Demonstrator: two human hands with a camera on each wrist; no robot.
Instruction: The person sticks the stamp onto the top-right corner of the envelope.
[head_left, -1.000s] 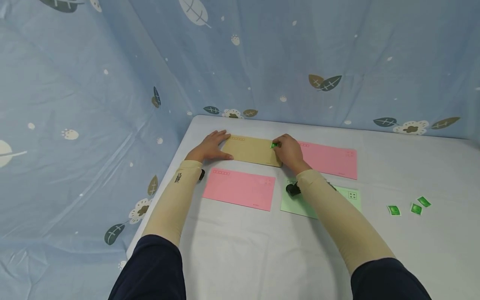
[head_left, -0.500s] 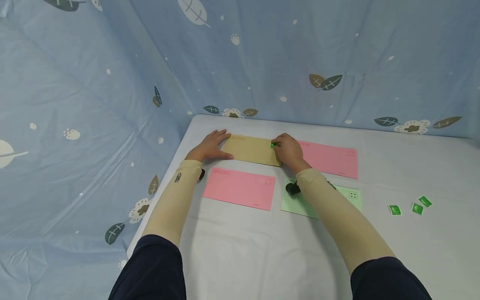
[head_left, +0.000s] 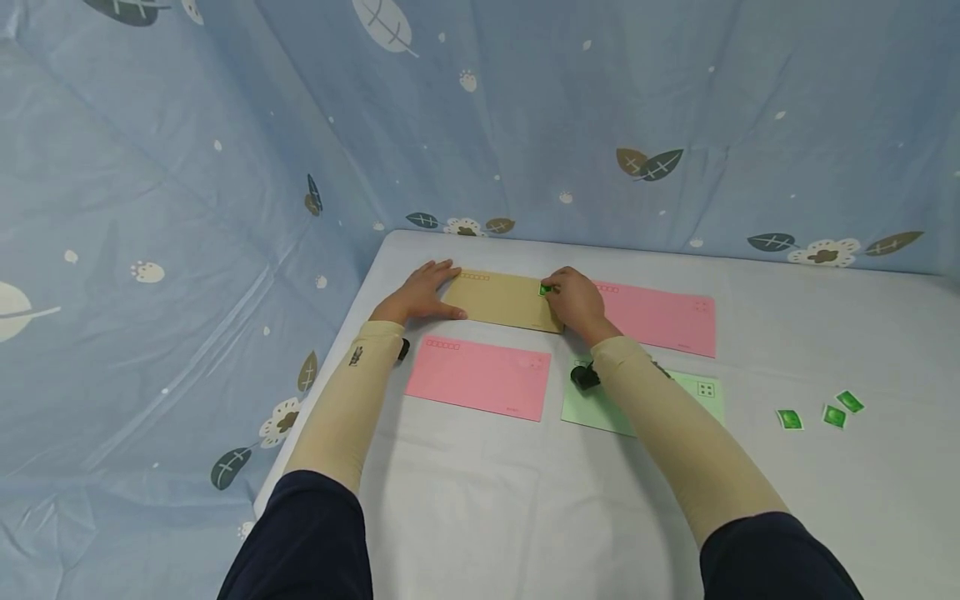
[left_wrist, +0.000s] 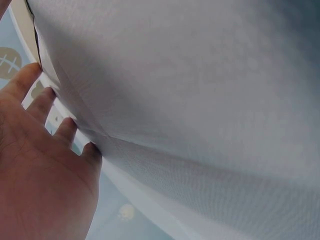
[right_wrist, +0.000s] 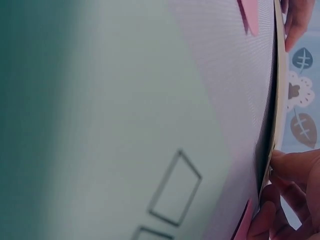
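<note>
A tan envelope [head_left: 498, 302] lies at the back left of the white table. My left hand [head_left: 420, 295], fingers spread, rests at its left end with the thumb at the lower edge. At the upper right corner, the thumb and fingers of my right hand [head_left: 577, 302] pinch a small green stamp [head_left: 544, 290] against the paper; the fingertips cover part of it. From the right wrist, the tan envelope's edge [right_wrist: 280, 100] shows side-on, with my right hand [right_wrist: 300, 187] at its near end. In the left wrist view my left hand [left_wrist: 47, 165] has its fingers extended over the table cloth.
A pink envelope [head_left: 663, 321] lies to the right, partly behind my right hand. Another pink envelope [head_left: 480, 379] is in front of the tan one. My right forearm crosses over a green envelope [head_left: 693, 398]. Several loose green stamps [head_left: 789, 419] lie at the right.
Almost nothing differs. Both hands stay where they were on the tan envelope, and the right fingers keep pinching the stamp at its corner.
</note>
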